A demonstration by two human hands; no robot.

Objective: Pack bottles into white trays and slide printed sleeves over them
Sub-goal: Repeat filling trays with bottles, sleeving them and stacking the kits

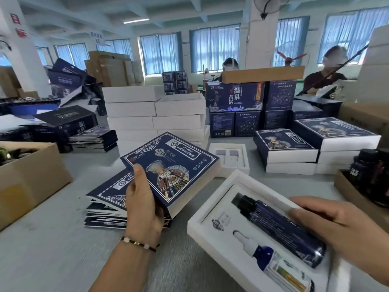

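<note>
My left hand (145, 205) grips a sleeved navy printed box (171, 172) above the flat sleeve stack (105, 199), while my right hand (336, 226) rests loose, straight fingers on the dark tall bottle (280, 230) lying in the white foam tray (212, 209).

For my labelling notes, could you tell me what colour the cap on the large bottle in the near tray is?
Black, on the large bottle; the head view shows it clearly.

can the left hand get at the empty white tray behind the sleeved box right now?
Probably not as things stand. The left hand grips a sleeved box, which sits between it and the empty tray. The tray itself lies open on the table with nothing on top; the hand would need to put the box down first.
</note>
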